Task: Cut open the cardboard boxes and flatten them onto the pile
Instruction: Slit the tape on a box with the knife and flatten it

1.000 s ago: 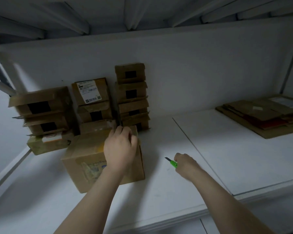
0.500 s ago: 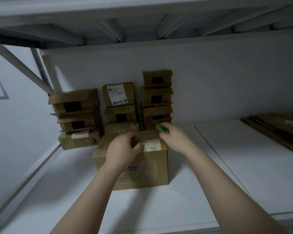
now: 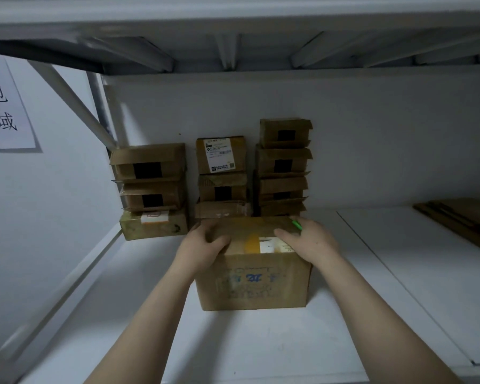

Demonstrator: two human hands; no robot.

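A brown cardboard box (image 3: 254, 284) with blue print on its front stands on the white shelf (image 3: 233, 342) in front of me. My left hand (image 3: 203, 243) rests on the left part of its top, fingers curled over the far edge. My right hand (image 3: 309, 239) lies on the right part of the top and holds a green box cutter (image 3: 296, 224), whose tip sticks out near the box's far right corner. A white label (image 3: 272, 244) shows on the top between my hands.
Three stacks of small cardboard boxes (image 3: 284, 164) stand against the back wall behind the big box. A pile of flattened cardboard (image 3: 463, 217) lies at the far right of the shelf. A paper sign (image 3: 3, 106) hangs on the left wall. A shelf underside runs overhead.
The view has closed in on the box. My right hand with the cutter has come down onto the box's top right. My left hand has shifted toward the top left edge.
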